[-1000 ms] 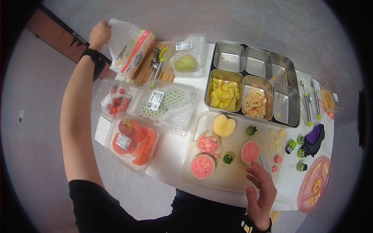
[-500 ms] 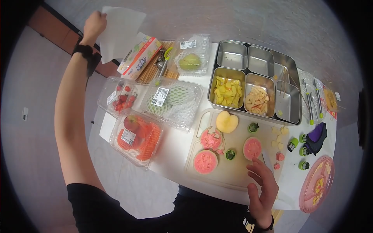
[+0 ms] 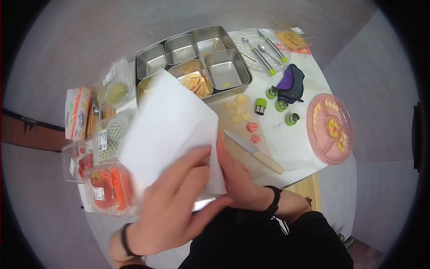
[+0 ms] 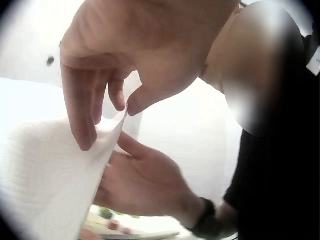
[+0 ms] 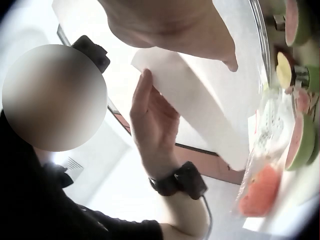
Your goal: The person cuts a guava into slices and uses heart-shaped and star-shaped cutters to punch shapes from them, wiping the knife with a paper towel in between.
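A white paper towel [image 3: 174, 125] is held up in front of my body, hiding much of the cutting board. My left hand [image 3: 172, 206] pinches its near edge between thumb and fingers, as the left wrist view shows. Behind that edge is my right hand [image 3: 239, 179], its fingers extended along the sheet [image 4: 55, 160]. In the left wrist view the right hand [image 4: 145, 180] lies below the left hand [image 4: 135, 50]. The towel pack [image 3: 77, 114] stands at the table's left end.
A knife [image 3: 253, 152] lies on the board beside apple and pink fruit cutouts. Beyond it stand metal pans [image 3: 228, 69] with cut fruit, several small cutters [image 3: 260, 106] and a pink platter [image 3: 316, 143]. Clear fruit boxes [image 3: 107, 190] line the left; guava halves [image 5: 300, 142] show in the right wrist view.
My left hand has pulled the towel out of the pack and brought it in front of my body. My right hand has lifted from the board to the towel. The head view has swung right.
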Demonstrator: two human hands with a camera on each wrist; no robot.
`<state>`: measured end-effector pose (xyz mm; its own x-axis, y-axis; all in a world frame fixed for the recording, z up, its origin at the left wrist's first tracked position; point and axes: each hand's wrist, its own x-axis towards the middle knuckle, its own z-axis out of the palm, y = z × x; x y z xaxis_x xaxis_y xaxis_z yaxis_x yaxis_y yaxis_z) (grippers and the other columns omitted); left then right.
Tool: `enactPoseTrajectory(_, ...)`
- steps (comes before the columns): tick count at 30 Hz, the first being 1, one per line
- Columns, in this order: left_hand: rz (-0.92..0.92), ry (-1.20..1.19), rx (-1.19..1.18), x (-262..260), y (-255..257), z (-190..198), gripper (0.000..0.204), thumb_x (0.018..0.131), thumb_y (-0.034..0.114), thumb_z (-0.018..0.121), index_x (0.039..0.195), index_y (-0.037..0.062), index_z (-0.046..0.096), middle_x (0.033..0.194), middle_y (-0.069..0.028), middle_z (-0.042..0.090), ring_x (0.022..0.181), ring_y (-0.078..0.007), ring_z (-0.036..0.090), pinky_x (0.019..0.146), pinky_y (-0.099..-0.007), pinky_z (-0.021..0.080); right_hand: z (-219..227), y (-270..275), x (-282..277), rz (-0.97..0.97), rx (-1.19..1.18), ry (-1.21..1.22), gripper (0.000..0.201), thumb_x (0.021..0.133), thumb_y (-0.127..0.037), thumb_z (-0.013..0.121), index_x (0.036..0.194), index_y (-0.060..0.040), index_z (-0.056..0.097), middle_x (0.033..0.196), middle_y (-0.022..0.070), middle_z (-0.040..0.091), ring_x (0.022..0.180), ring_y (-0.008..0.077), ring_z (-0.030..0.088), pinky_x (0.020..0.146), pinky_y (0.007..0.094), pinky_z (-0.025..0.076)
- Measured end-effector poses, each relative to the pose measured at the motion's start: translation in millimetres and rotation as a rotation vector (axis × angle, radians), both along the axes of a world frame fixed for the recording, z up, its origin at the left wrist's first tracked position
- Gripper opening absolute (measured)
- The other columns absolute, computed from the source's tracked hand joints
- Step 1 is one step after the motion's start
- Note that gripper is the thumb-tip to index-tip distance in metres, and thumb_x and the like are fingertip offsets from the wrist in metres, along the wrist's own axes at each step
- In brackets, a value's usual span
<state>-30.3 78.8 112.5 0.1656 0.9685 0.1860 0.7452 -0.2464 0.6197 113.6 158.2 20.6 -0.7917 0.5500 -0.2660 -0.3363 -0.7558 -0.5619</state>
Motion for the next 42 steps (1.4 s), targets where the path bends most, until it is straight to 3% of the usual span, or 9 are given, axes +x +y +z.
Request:
enactPoseTrajectory(2,0.078,-0.12,0.033,11.6,-5.1,-17.7,0.048,0.077,0.011,0.09,0.122,0.0028,0.072,0.14,-0.0187,0.067,0.111,-0.0378,0.07,0.086,-0.0386,0.059,-4.2,-11.0,12.7,-0.039,-0.014,0.183,0.058,0.121,-0.039,0.031,0.17,-0.0087,0.026,0.163,0.0111,0.048,0.151,0.0224,0.048,0.126,0.0419,0.037)
enactPoseTrajectory(4,0.159,0.146,0.216,20.1,-8.4,-34.7,0.043,0.078,0.01,0.089,0.118,0.0038,0.075,0.141,-0.0168,0.068,0.111,-0.0347,0.066,0.088,-0.0374,0.056,-40.9,-19.7,18.0,-0.071,-0.082,0.634,0.057,0.121,-0.04,0.03,0.169,-0.0093,0.028,0.163,0.0105,0.048,0.15,0.0235,0.049,0.126,0.0435,0.038)
enactPoseTrajectory(14,0.263,0.306,0.419,42.4,-21.9,-47.1,0.023,0.073,0.003,0.076,0.094,-0.0021,0.069,0.143,-0.0219,0.067,0.124,-0.0412,0.058,0.108,-0.0503,0.045,-28.3,-34.4,63.0,-0.03,0.25,0.126,0.046,0.117,-0.022,0.054,0.159,-0.0049,0.053,0.115,-0.0015,0.074,0.101,0.0073,0.066,0.086,0.0216,0.052)
enactPoseTrajectory(19,0.171,0.039,0.458,50.9,-24.1,-48.5,0.02,0.079,-0.011,0.068,0.098,-0.0058,0.069,0.134,-0.0297,0.071,0.096,-0.0418,0.075,0.084,-0.0402,0.061,-13.1,-32.9,66.6,-0.132,0.473,0.048,0.032,0.108,-0.011,0.069,0.138,0.0004,0.072,0.113,0.0013,0.077,0.097,0.0051,0.067,0.084,0.0205,0.052)
enactPoseTrajectory(23,0.141,-0.166,0.285,50.5,-34.2,-37.9,0.016,0.081,-0.012,0.067,0.095,-0.008,0.072,0.127,-0.0317,0.074,0.095,-0.0415,0.077,0.088,-0.0383,0.062,-26.2,-27.4,80.7,-0.157,0.475,0.09,0.024,0.101,-0.007,0.078,0.123,0.0038,0.079,0.105,0.0038,0.08,0.098,0.0082,0.07,0.085,0.023,0.055)
enactPoseTrajectory(27,0.217,-0.359,0.358,54.8,-41.4,-57.3,0.018,0.088,-0.01,0.066,0.105,-0.0115,0.073,0.129,-0.0315,0.074,0.106,-0.0416,0.078,0.096,-0.0388,0.06,-30.2,-18.4,86.3,-0.213,0.704,0.176,0.034,0.109,-0.019,0.069,0.133,0.004,0.072,0.128,0.0094,0.076,0.118,0.0133,0.068,0.099,0.0302,0.053)
enactPoseTrajectory(31,0.39,-0.524,0.519,75.0,-24.1,-101.6,0.055,0.097,0.005,0.07,0.147,-0.0126,0.053,0.147,-0.0294,0.064,0.13,-0.0405,0.068,0.111,-0.0424,0.052,-6.2,-34.7,80.3,-0.216,0.719,0.12,0.055,0.116,-0.032,0.053,0.156,0.0041,0.052,0.156,0.0157,0.058,0.145,0.022,0.053,0.119,0.0382,0.041)
enactPoseTrajectory(36,0.441,-0.398,0.436,64.2,-28.4,-110.6,0.054,0.101,0.02,0.076,0.14,-0.0091,0.053,0.127,-0.0196,0.069,0.109,-0.0306,0.071,0.096,-0.0373,0.055,-4.3,-40.8,84.7,0.017,0.6,0.23,0.061,0.118,-0.033,0.043,0.166,0.0058,0.038,0.164,0.0179,0.051,0.155,0.0267,0.045,0.128,0.0392,0.031)
enactPoseTrajectory(42,0.461,-0.355,0.529,63.2,-37.7,-111.0,0.036,0.107,0.024,0.067,0.127,-0.0048,0.06,0.114,-0.013,0.073,0.096,-0.0218,0.071,0.086,-0.0328,0.056,-19.6,-44.8,77.7,0.084,0.778,0.227,0.053,0.115,-0.023,0.049,0.161,0.0055,0.047,0.158,0.022,0.057,0.142,0.0295,0.06,0.118,0.0391,0.045)
